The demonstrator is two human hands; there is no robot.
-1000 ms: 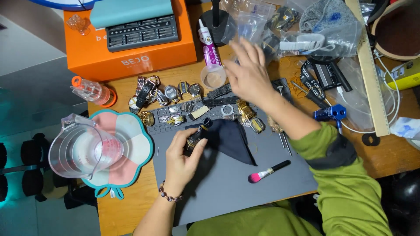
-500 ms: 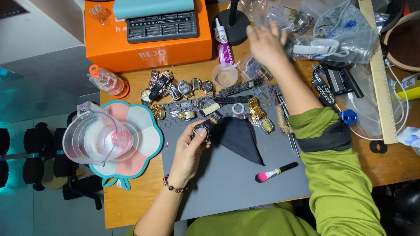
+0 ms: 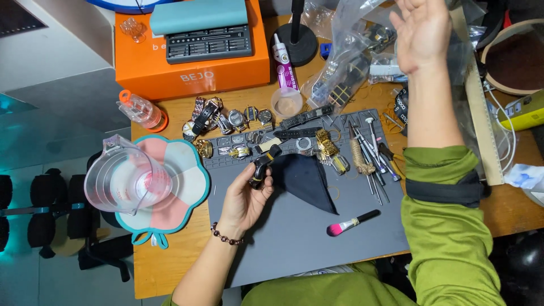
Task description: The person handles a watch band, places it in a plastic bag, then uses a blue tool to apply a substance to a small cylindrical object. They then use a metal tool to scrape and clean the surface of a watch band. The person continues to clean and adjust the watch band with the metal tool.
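Note:
My left hand point(image 3: 245, 197) grips a black wristwatch point(image 3: 262, 166) above the grey work mat point(image 3: 294, 238), right beside a dark cloth point(image 3: 306, 178). My right hand point(image 3: 424, 33) is raised at the far side of the desk with its fingers spread, against clear plastic bags point(image 3: 351, 51); it holds nothing that I can see. Its arm wears a green sleeve point(image 3: 447, 226). Several watches and watch parts point(image 3: 226, 122) lie along the mat's far edge.
An orange box point(image 3: 187, 68) with a black tool tray stands at the back left. A clear measuring jug point(image 3: 127, 178) rests on a pink and teal mat. Small tools point(image 3: 371, 156), a pink-tipped brush point(image 3: 352, 222), a small tube point(image 3: 283, 65) and a lamp base point(image 3: 297, 39) are around.
My right hand has lifted from the watches by the mat's far edge up and away to the plastic bags. The left hand kept the black watch in nearly the same place.

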